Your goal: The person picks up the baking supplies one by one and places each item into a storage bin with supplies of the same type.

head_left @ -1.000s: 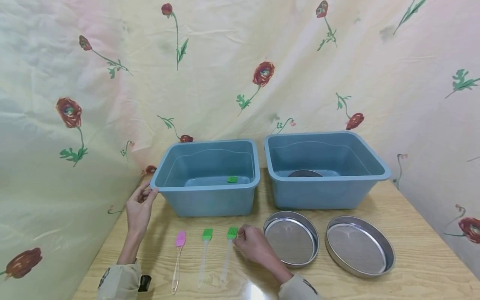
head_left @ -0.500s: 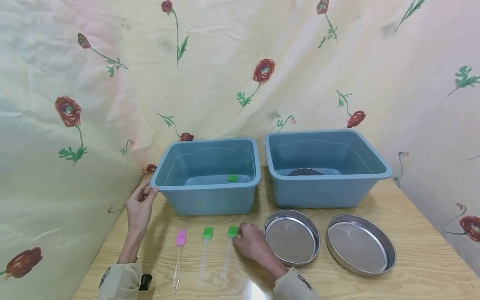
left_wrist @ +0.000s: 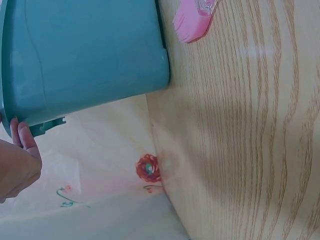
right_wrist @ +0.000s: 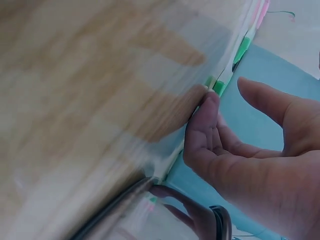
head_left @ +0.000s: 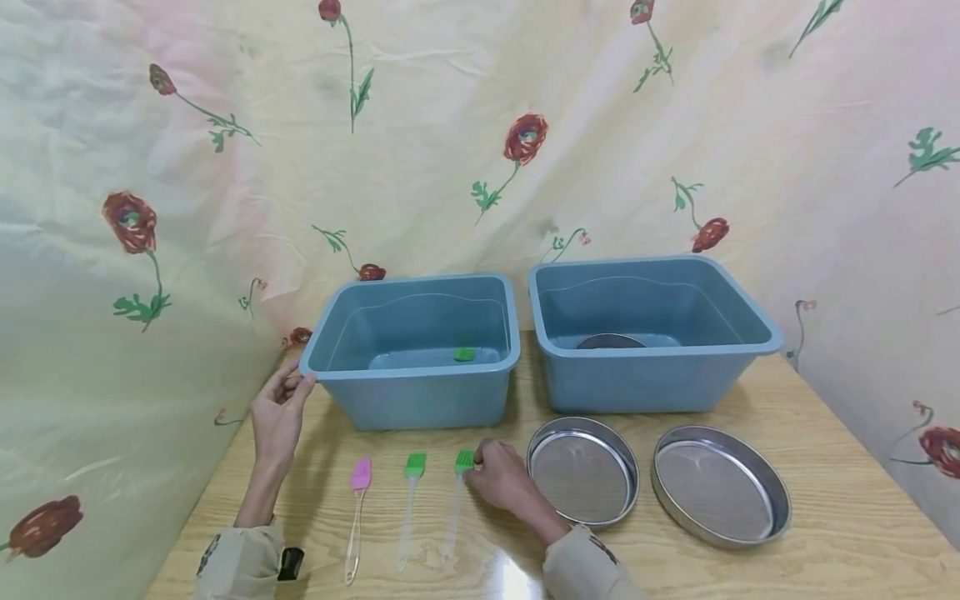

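Note:
My left hand (head_left: 276,421) grips the front left corner of the left blue tub (head_left: 420,400) by its rim; in the left wrist view its fingertips show under the rim. On the table, my right hand (head_left: 501,475) is beside the head of the rightmost green pastry brush (head_left: 465,461). The right wrist view has the fingers bent, fingertips down by a green brush head (right_wrist: 219,88), and the thumb (right_wrist: 257,95) standing apart. Further left lie another green brush (head_left: 415,465) and a pink one (head_left: 362,475), both with clear handles. A green brush head (head_left: 464,354) shows inside the left tub.
A second blue tub (head_left: 630,383) stands at the back right, with a round metal rim (head_left: 611,341) inside. Two round metal sieves (head_left: 582,471) (head_left: 720,487) lie on the table right of my right hand. Flowered cloth (head_left: 427,167) hangs behind and at both sides.
My right hand stays beside the green brush, its wrist and sleeve shifting slightly left. The left hand keeps its place on the tub's corner. The view has tilted a little.

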Demonstrator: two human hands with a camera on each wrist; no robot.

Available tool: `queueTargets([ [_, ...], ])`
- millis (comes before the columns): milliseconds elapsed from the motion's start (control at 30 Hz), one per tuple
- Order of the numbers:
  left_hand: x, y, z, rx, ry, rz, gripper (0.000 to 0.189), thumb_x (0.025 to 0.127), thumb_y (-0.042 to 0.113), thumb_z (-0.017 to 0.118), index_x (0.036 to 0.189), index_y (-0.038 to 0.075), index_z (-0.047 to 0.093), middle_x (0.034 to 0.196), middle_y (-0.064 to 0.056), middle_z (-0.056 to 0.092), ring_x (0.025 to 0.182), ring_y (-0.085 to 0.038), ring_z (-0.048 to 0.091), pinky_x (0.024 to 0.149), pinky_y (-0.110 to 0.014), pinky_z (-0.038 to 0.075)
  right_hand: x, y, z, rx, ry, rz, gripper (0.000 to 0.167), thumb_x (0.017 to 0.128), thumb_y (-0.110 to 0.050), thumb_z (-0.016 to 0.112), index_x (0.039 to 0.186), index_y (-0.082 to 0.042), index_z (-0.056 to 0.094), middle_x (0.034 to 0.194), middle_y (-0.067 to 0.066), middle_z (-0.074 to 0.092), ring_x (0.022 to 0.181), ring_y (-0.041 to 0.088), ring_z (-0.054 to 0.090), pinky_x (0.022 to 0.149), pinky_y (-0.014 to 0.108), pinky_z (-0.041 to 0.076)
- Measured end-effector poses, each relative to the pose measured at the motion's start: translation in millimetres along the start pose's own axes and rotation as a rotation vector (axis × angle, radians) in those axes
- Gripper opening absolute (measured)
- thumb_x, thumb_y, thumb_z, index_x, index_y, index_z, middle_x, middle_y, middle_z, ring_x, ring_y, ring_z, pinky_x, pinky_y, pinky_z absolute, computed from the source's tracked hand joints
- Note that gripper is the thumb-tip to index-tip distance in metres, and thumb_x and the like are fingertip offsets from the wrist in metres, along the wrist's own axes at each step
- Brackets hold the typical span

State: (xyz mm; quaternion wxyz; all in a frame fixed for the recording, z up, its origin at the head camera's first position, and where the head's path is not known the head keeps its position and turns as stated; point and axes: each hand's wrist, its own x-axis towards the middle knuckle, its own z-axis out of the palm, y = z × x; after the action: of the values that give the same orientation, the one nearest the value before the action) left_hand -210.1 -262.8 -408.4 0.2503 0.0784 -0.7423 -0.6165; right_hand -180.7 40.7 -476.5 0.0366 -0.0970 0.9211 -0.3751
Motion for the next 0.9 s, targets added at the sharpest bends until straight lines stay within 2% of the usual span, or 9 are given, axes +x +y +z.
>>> queueTargets([
  [267,-1.1,0.0,1.0,0.008,0.006,0.016,0.041,0.102,0.014,0.068,0.139,-0.002,0.063,0.087,0.013,0.063,0.082,-0.004,0.058,0.073,-0.014,0.046,1.6,-1.0,2.8,0.011,-0.019,0.002,0.02,0.085,-0.005,0.079,0.092,0.005,0.064,0.092,0.013,0.064,0.082,0.025,0.058,0.074,0.046,0.053],
  [433,-0.6,-1.2,1.0,0.013,0.008,0.014,0.042,0.102,0.014,0.068,0.14,-0.003,0.062,0.087,0.014,0.062,0.082,-0.004,0.058,0.074,-0.013,0.046,1.2,-2.8,3.6,0.006,-0.018,-0.002,0.017,0.085,-0.003,0.077,0.084,0.001,0.061,0.086,0.009,0.059,0.078,0.024,0.054,0.071,0.045,0.051],
  [600,-0.5,-1.6,0.6,0.011,0.007,0.004,0.043,0.102,0.014,0.068,0.141,-0.003,0.06,0.088,0.014,0.062,0.083,-0.004,0.058,0.075,-0.013,0.046,2.6,-3.8,5.1,-0.035,-0.027,-0.009,0.026,0.085,-0.004,0.076,0.071,-0.005,0.054,0.08,0.005,0.052,0.073,0.022,0.048,0.065,0.041,0.047],
  [900,-1.0,0.7,0.1,-0.007,0.003,0.006,0.042,0.102,0.015,0.069,0.139,-0.003,0.062,0.088,0.012,0.063,0.083,-0.005,0.057,0.074,-0.013,0.045,4.2,-5.0,5.9,-0.062,-0.042,-0.025,0.031,0.087,-0.007,0.077,0.067,-0.008,0.053,0.077,0.004,0.048,0.07,0.021,0.044,0.062,0.038,0.043],
])
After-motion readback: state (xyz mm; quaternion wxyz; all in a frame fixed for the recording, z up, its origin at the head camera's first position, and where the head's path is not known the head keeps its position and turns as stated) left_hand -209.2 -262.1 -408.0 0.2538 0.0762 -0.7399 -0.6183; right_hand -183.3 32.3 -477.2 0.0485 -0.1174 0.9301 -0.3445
